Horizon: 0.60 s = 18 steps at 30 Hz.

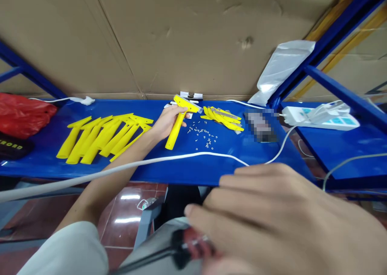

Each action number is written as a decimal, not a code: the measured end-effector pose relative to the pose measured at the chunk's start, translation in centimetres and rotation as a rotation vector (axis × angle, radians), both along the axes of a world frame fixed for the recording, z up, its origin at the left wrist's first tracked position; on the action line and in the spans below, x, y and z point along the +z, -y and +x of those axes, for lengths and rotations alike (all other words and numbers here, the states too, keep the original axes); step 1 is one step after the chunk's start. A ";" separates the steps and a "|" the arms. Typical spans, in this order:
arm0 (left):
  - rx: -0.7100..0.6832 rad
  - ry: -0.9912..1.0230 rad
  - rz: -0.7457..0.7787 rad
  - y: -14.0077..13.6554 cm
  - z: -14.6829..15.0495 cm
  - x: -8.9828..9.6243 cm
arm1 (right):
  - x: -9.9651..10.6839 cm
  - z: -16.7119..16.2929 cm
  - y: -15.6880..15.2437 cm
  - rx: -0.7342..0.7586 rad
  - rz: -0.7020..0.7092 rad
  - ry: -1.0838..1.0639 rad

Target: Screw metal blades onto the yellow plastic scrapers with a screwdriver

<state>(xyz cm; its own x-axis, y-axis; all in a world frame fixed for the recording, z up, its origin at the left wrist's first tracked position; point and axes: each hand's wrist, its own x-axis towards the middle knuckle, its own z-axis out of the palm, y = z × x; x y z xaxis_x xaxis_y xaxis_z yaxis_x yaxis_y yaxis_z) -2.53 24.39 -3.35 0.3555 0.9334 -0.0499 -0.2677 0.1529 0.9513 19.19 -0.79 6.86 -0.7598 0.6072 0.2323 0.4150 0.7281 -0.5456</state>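
Note:
My left hand (166,123) is closed around a yellow scraper (174,134), near where its handle meets the wide head. The scraper's head is at the top, and its handle slants down over the blue table (157,162). Close to the camera, large and blurred, my right hand (281,210) has its fingers curled in. Beneath it shows a dark red thing with a black cord (193,244), which the hand seems to grip; its kind is unclear. Several yellow scraper handles (93,140) lie side by side at left. Tiny screws and nuts (204,136) lie scattered right of the held scraper.
Yellow head pieces (223,117) are piled beyond the small parts, beside a pixelated flat object (261,126). A white cable (181,157) crosses low before the table. A power strip (323,117) lies at right, a red bag (26,113) at left. Cardboard (193,37) stands behind.

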 end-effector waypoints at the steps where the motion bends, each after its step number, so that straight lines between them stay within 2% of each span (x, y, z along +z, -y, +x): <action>1: -0.002 -0.005 0.002 0.0 0.0 0.0 | 0.8 1.1 -2.2 0.018 -0.044 0.005; 3: -0.009 -0.012 0.000 0.0 -0.1 -0.2 | 1.0 4.4 -5.7 0.084 -0.166 -0.019; 4: -0.014 -0.013 -0.004 0.0 0.0 -0.3 | 0.4 6.3 -7.0 0.060 -0.243 -0.002; 6: -0.024 -0.017 -0.018 0.0 0.1 -0.5 | -1.8 9.6 -9.0 -0.057 -0.356 0.036; 8: -0.031 -0.027 -0.043 0.1 0.4 -0.7 | -4.6 11.6 -10.7 -0.217 -0.343 0.014; 12: -0.042 -0.067 -0.105 0.5 0.7 -0.9 | -9.2 11.2 -14.2 -0.425 -0.236 -0.017; 15: -0.067 -0.086 -0.114 0.7 0.8 -1.0 | -10.8 9.4 -16.4 -0.403 -0.214 -0.046; 18: -0.099 -0.103 -0.113 0.7 0.9 -1.2 | -11.4 8.3 -17.7 -0.365 -0.225 -0.054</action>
<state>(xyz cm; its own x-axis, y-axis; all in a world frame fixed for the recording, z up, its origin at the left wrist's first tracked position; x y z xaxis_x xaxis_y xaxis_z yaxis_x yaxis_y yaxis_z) -1.67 23.68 -4.53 0.4332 0.8802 -0.1937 -0.1482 0.2816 0.9480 27.46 16.92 -4.56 -0.4765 0.8738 0.0970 0.5895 0.3994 -0.7021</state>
